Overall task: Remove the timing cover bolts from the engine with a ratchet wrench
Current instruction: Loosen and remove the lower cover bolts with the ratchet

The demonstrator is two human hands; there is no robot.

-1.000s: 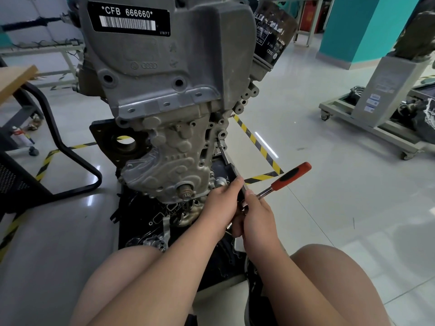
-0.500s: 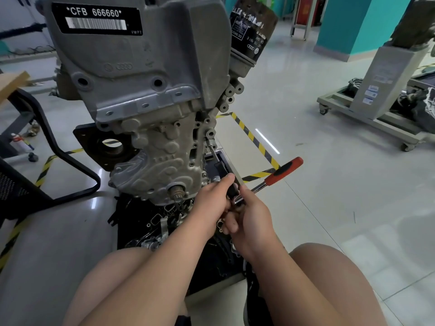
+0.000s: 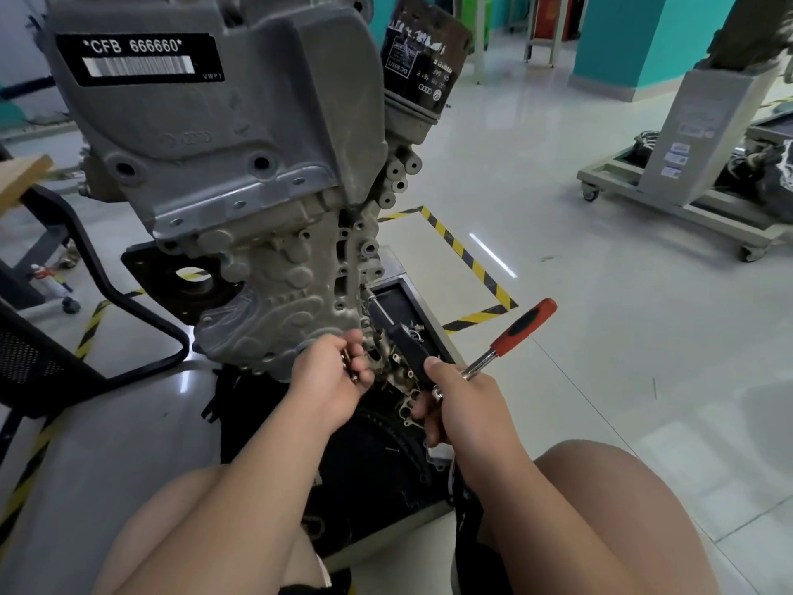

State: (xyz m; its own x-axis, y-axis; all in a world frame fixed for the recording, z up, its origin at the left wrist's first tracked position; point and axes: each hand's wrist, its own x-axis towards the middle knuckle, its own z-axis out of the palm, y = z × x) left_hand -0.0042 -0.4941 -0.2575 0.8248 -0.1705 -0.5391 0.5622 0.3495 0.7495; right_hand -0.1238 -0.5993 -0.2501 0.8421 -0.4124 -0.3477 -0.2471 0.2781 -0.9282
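Note:
A grey engine (image 3: 240, 173) stands in front of me, its cast timing cover (image 3: 283, 302) at the lower front. My right hand (image 3: 463, 401) grips the head of a ratchet wrench (image 3: 515, 332) with a red and black handle pointing up right. A black extension and socket (image 3: 394, 332) runs from that hand up left to a bolt at the cover's right edge. My left hand (image 3: 334, 371) is curled below the cover and holds small metal bolts (image 3: 349, 371).
A black oil filter (image 3: 420, 62) sticks out at the engine's upper right. A black tray (image 3: 403, 307) with parts lies under the engine. A chair's black frame (image 3: 111, 289) stands left. A wheeled stand (image 3: 686, 195) stands at right on the tiled floor with yellow-black tape (image 3: 467, 259).
My left hand has let go of the extension and drawn back left under the cover, now holding bolts. The right hand still holds the ratchet, its handle a little higher.

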